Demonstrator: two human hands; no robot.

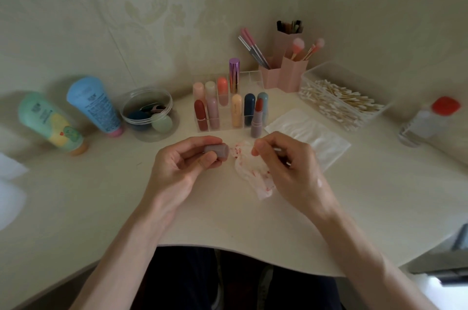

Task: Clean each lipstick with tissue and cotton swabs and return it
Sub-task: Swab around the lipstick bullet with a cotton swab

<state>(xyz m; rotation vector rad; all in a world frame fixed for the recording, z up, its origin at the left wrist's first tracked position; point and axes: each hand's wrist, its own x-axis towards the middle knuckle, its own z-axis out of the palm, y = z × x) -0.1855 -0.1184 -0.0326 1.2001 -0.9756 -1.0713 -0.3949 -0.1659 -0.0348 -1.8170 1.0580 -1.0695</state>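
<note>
My left hand point(186, 159) grips a mauve lipstick cap point(217, 150) lying sideways, its end facing right. My right hand point(281, 158) pinches a crumpled white tissue point(250, 170) stained red, which trails down onto the table. An uncapped lipstick point(257, 118) with a red-brown bullet and mauve base stands upright just behind the hands, in front of the clear organizer point(228, 104). Several capped lipsticks stand in that organizer's compartments. A clear box of cotton swabs point(339, 99) sits at the back right.
A stack of clean tissues point(309, 132) lies right of the open lipstick. Two tubes point(73, 112) and a round clear tub point(149, 113) are on the left, pink brush holders point(283, 69) at the back, a red-capped bottle point(428, 120) far right. The table's curved front edge point(228, 249) is near me.
</note>
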